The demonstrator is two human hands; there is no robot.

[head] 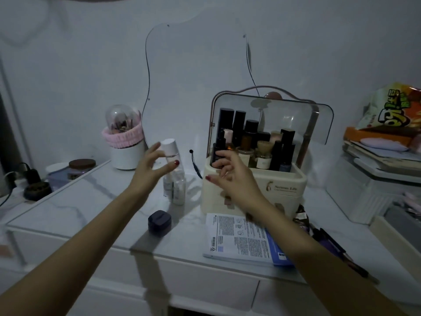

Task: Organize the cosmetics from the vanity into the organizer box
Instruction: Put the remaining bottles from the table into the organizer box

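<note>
Hands: two, left (152,168) and right (230,176)
Clear bottles (174,176) on vanity: three
Organizer box (255,190): one
Dark compact (159,222): one

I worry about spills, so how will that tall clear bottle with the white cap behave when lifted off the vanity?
The tall clear bottle is narrow and upright, so it probably tips easily if nudged. Its smooth clear wall looks slippery. The left hand reaches it with spread fingers; a bump could also topple the smaller bottles beside it.

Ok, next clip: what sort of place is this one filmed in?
Most likely a bedroom vanity corner at home. A wavy frameless mirror hangs on the wall above a white dressing table, which carries a cosmetics organizer box full of bottles and a domed brush holder.
</note>
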